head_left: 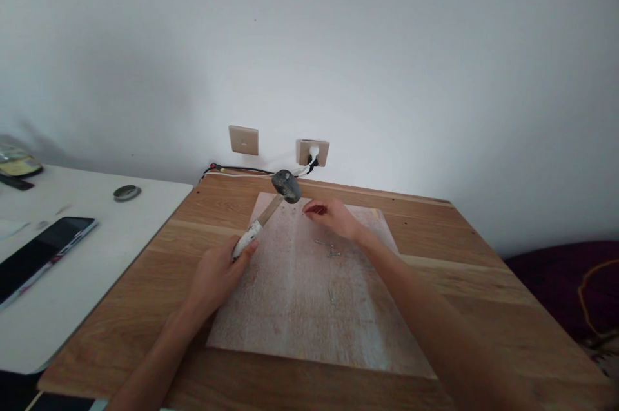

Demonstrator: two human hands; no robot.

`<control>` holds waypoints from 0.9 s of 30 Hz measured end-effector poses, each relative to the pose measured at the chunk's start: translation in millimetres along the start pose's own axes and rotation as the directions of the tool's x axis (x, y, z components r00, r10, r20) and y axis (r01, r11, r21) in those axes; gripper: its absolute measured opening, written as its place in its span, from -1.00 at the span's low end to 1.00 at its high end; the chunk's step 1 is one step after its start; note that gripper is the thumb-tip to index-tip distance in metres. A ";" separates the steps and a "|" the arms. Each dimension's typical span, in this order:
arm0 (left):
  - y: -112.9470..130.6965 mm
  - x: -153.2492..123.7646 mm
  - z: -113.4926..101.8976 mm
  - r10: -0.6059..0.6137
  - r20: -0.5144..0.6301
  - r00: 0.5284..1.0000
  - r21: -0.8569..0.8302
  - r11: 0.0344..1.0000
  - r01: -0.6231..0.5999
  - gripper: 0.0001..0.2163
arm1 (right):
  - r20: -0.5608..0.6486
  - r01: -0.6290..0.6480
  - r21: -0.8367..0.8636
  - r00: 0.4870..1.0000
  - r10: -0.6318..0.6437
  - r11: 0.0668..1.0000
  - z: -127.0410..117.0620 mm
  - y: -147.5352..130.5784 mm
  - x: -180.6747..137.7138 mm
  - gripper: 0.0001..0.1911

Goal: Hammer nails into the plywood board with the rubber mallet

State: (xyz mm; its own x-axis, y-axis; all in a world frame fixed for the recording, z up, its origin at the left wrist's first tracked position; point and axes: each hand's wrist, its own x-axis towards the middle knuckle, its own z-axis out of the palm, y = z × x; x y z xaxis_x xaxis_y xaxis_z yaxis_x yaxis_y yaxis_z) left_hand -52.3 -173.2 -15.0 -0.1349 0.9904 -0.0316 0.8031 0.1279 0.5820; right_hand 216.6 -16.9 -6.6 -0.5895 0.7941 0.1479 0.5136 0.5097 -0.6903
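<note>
My left hand (220, 272) is wrapped round the white-covered grip of a hammer (286, 186). Its dark, worn head is raised over the far edge of a pale, scuffed wooden board (290, 320). At that far edge, my right hand (331, 217) has thumb and fingers pinched together close to the board's surface; whatever lies between the fingertips is too small to make out. Several loose metal nails (333, 251) lie on the board below the right hand, with more (331, 297) nearer to me. Small dark marks dot the board between the hammer head and my right fingers.
Under the board is a brown wooden table (435, 282) against a white wall. Cables (242, 170) run along its back edge to a wall socket (313, 153). On a white table at left lie a phone (46, 250) and a small round lid (126, 192). Dark purple fabric (556, 275) is at right.
</note>
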 end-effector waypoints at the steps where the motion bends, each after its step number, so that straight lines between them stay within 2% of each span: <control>1: -0.2 -0.2 0.2 0.002 0.003 1.000 -0.006 1.000 -0.002 -0.57 | -0.040 -0.008 0.002 0.999 0.009 1.000 3.5 2.7 3.8 -0.79; 4: -0.3 -0.7 0.6 0.002 0.008 1.000 -0.021 1.000 -0.002 -0.55 | -0.114 -0.028 -0.008 0.993 0.027 1.000 14.3 7.7 10.4 -0.80; 8: 0.9 -0.5 0.1 -0.011 0.020 1.000 -0.020 1.000 0.011 -0.57 | -0.152 -0.020 -0.060 0.988 0.011 0.998 21.7 6.7 8.8 -0.79; 22: 2.3 0.1 -0.9 -0.009 0.045 0.999 0.006 1.000 0.009 -0.58 | -0.140 -0.005 -0.218 0.990 -0.026 0.976 22.3 0.6 4.3 -0.76; 27: 4.6 0.6 -2.4 -0.009 0.067 0.998 0.083 0.997 0.004 -0.59 | -0.132 -0.007 -0.237 0.991 -0.025 0.971 21.1 0.5 5.4 -0.84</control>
State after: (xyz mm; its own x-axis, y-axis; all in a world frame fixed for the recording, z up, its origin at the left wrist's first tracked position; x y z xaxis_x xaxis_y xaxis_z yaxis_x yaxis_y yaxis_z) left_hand -50.0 -172.2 -10.4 -0.1033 0.9905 -0.0911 0.8479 0.1356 0.5126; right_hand 200.5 -19.4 -21.1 -0.5147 0.8179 0.2571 0.6509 0.5679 -0.5038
